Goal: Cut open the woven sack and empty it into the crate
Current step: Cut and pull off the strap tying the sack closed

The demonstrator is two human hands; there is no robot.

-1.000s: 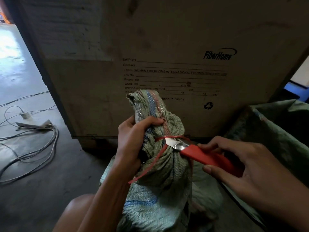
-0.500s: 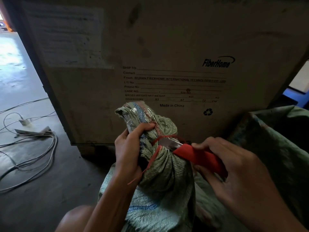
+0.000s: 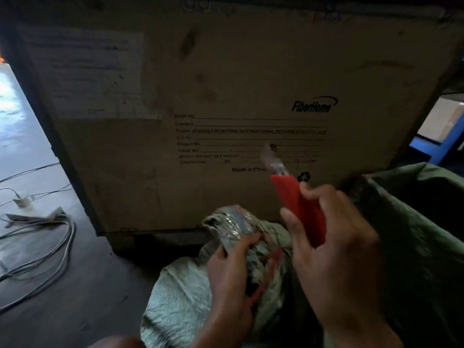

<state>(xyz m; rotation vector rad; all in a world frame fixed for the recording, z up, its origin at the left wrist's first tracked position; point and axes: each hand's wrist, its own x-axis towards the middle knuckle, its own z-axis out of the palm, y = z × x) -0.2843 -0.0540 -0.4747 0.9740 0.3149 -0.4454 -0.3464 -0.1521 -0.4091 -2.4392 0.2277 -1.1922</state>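
A grey-green woven sack [image 3: 180, 292] stands low in the middle, its bunched neck [image 3: 233, 222] tied with a red string [image 3: 263, 280]. My left hand [image 3: 231, 272] grips the neck just below the tuft. My right hand [image 3: 336, 247] holds a red-handled knife [image 3: 298, 207] above the sack, blade [image 3: 272, 159] pointing up and away, blurred by motion. The blade is clear of the string. Whether the string is cut through I cannot tell.
A big cardboard case [image 3: 251, 96] printed FiberHome fills the view behind the sack. At the right stands an open container lined with green sacking [image 3: 406, 222]. Loose cables [image 3: 45, 247] and a plug adapter [image 3: 21, 200] lie on the concrete floor at the left.
The knife blade was under the red string at the sack's neck; now my right hand has swung it up and away. My left hand keeps its grip; the sack sits lower in view.
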